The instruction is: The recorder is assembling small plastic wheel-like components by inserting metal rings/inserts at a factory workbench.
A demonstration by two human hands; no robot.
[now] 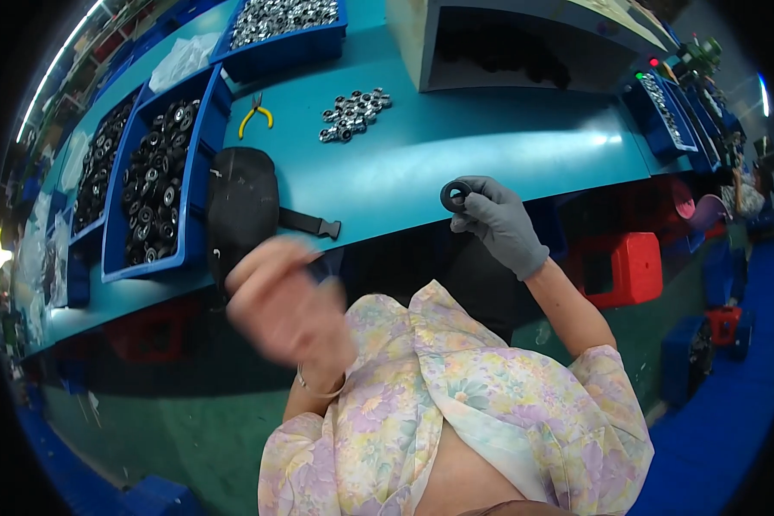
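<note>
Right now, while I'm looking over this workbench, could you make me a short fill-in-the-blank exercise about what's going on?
1. The gloved hand is the person's ____ one.
2. It holds a ring-shaped part coloured ____.
3. The pliers on the table have ____ handles.
4. The stool at the right is ____.

Missing words: right; black; yellow; red.

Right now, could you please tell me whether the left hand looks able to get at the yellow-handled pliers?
Probably yes: the yellow-handled pliers lie uncovered on the table, and though the black bag lies between, the left hand could likely pass over it.
</note>
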